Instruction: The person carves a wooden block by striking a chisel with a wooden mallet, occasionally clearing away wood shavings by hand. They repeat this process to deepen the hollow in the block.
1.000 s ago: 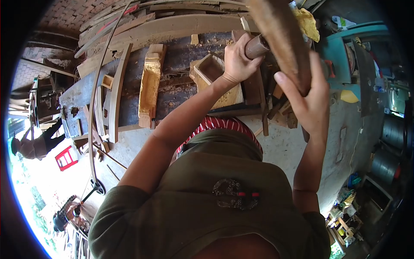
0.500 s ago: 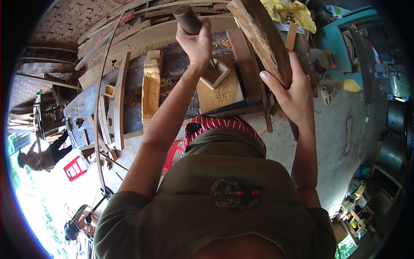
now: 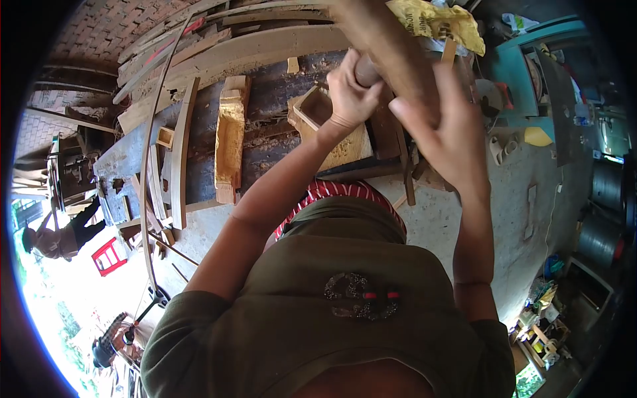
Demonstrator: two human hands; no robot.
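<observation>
My left hand [image 3: 353, 93] is closed round a dark round tool handle [image 3: 366, 69], whose lower end is hidden. In my right hand [image 3: 451, 136] is a thick piece of wood [image 3: 391, 50], blurred by motion, its upper end beside and partly over the handle. Below my left hand a small square wooden frame [image 3: 313, 107] rests tilted on a pale wooden block [image 3: 342, 151]. To the left lies a long carved block [image 3: 230, 142] with a hollow in it.
Long planks [image 3: 259, 48] line the far side of the dark workbench [image 3: 272, 86]. A yellow sack [image 3: 434, 25] lies at the back right, near a teal frame [image 3: 531, 40]. Two people [image 3: 60, 240] are at the far left, beside a red stool [image 3: 109, 257].
My left hand has moved right with the handle, away from the small frame, which now sits further left and turned. The thick wood has swung towards the handle. A small wood piece now shows on the bench.
</observation>
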